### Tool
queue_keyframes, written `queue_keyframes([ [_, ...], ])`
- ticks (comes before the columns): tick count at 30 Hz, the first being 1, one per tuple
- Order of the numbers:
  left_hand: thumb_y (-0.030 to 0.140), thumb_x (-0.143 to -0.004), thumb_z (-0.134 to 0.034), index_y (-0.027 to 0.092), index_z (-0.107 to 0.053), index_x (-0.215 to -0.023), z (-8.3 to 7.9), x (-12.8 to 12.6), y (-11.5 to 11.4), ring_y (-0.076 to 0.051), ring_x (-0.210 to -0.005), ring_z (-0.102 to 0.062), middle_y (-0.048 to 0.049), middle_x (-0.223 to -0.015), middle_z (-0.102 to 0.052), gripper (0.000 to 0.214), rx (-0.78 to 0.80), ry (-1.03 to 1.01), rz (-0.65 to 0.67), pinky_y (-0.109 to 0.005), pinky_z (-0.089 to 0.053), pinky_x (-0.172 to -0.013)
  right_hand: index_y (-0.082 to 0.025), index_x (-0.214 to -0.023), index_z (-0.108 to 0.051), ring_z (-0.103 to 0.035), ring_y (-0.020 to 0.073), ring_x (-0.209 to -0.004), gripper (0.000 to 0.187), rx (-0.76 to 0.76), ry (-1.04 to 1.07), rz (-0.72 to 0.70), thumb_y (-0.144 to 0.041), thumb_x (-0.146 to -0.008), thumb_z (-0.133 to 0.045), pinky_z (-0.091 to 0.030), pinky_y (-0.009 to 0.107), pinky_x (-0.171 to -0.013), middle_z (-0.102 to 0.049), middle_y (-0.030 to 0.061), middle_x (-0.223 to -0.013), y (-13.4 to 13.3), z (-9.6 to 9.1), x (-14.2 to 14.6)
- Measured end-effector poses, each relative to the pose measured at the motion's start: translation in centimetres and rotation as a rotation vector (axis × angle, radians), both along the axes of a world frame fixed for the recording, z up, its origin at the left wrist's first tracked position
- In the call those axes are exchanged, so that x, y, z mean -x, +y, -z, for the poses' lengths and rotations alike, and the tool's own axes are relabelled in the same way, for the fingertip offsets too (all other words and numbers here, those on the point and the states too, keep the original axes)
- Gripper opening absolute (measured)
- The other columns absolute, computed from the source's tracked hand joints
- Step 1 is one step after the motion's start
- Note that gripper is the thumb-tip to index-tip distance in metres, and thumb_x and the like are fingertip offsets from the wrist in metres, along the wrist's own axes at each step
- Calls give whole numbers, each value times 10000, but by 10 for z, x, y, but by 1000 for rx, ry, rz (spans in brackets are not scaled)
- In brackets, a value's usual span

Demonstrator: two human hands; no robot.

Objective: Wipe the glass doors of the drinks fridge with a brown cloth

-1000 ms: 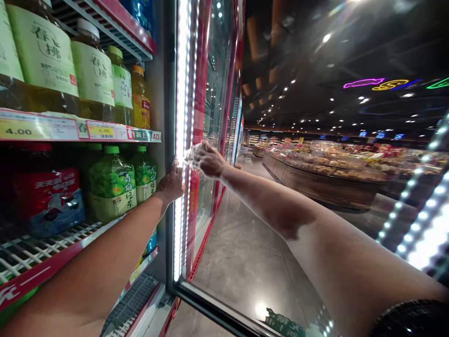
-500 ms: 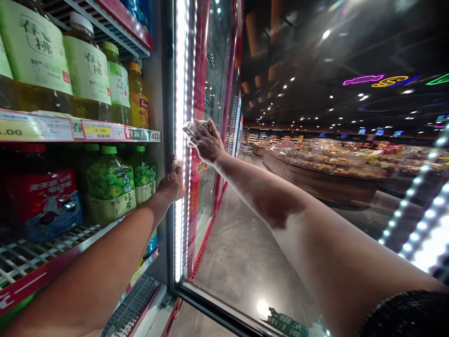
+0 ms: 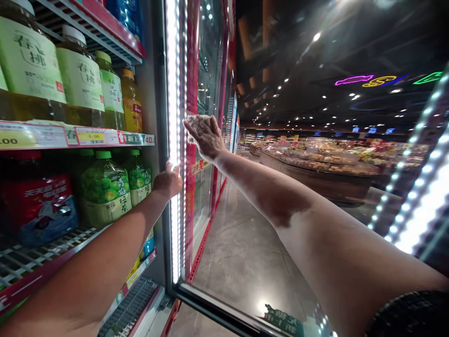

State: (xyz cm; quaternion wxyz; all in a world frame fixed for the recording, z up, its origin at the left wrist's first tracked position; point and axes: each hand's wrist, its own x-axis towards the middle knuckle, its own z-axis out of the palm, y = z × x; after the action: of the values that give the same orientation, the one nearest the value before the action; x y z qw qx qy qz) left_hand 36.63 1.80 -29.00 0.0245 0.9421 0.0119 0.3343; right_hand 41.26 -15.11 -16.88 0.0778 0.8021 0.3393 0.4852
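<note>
My right hand (image 3: 209,139) lies with its fingers spread over a crumpled, pale cloth (image 3: 192,120) and presses it to the glass door (image 3: 242,262), close beside the lit strip. Lower and to the left, my left hand (image 3: 167,181) touches the bright vertical light strip (image 3: 174,220) at the door's hinge side. Its fingertips point up against the strip, apart from each other, and I see nothing held in it. Part of its fingers is turned away from view.
On the left, cooler shelves hold several drinks, among them a green-capped bottle (image 3: 105,189) and an orange-capped bottle (image 3: 132,103). Price tags (image 3: 91,136) line the shelf edge. Beyond the glass stand red-framed coolers (image 3: 201,234) and a long curved display counter (image 3: 315,175).
My right hand and the cloth have shifted slightly up on the glass, and the fingers lie flatter. The left hand stays at the strip. The whole view has turned slightly right.
</note>
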Motion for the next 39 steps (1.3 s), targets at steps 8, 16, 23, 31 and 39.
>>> queue_keyframes([
  [8,209,-868,-543,106,-393,-1552,-50,-18,-3,-312,-1469,-437,-180,-1632,-365,708,-71,-241,164,-392,-437,-1163,-354,-1596,-345,-190,258,-1592,579,197,-89,19,-240,-1039,-453,-39,623,-1301,-333,-65,-1675,-34,-18,4],
  [16,181,-786,-612,147,-107,-1657,-52,-42,-3,-311,-1581,-214,-140,-1741,-18,1007,-57,-65,272,-347,-431,-1181,-388,-1548,-438,-275,204,-1568,567,412,75,-11,-167,-1025,-445,-119,556,-1324,-427,-102,-1621,-68,6,30],
  [23,244,-825,-569,109,-96,-1656,-59,-28,-17,-273,-1602,-137,-131,-1745,-27,966,17,14,220,-312,-285,-1256,-332,-1616,-322,-181,266,-1596,633,-38,-71,19,-123,-1022,-390,-39,651,-1309,-279,-27,-1686,-108,-9,51],
  [31,510,-921,-530,60,-91,-1645,-69,-20,-28,-342,-1571,-248,-200,-1725,64,959,48,81,166,-390,-372,-1215,-412,-1568,-383,-270,210,-1569,649,228,30,-3,-87,-1007,-414,-88,601,-1321,-363,-100,-1642,-150,11,72],
  [39,652,-909,-529,204,104,-1649,-71,-8,-42,-398,-1569,-218,-184,-1731,78,1073,145,91,184,-470,-396,-1193,-399,-1599,-326,-260,199,-1573,615,174,38,24,-154,-1040,-396,-86,597,-1324,-331,-91,-1658,-178,19,83],
])
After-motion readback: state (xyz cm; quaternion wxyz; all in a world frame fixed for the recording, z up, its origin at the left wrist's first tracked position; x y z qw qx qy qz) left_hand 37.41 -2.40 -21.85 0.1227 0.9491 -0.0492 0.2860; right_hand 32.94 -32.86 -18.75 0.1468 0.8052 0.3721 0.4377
